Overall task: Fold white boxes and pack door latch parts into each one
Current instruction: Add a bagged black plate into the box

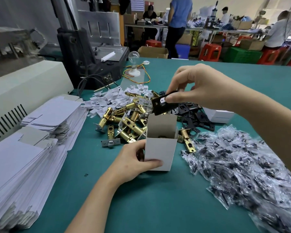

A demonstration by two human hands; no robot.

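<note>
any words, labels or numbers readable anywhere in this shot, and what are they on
No text can be read anywhere.
white box in the left hand: blank faces.
black plate in the right hand: no marking shows.
flat box stack: blank.
background cartons: any print too blurred.
small dark mark on the table: too small to read.

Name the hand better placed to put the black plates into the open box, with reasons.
Right. The right hand pinches the black plates just above the open white box; the left hand grips that box upright.
</note>
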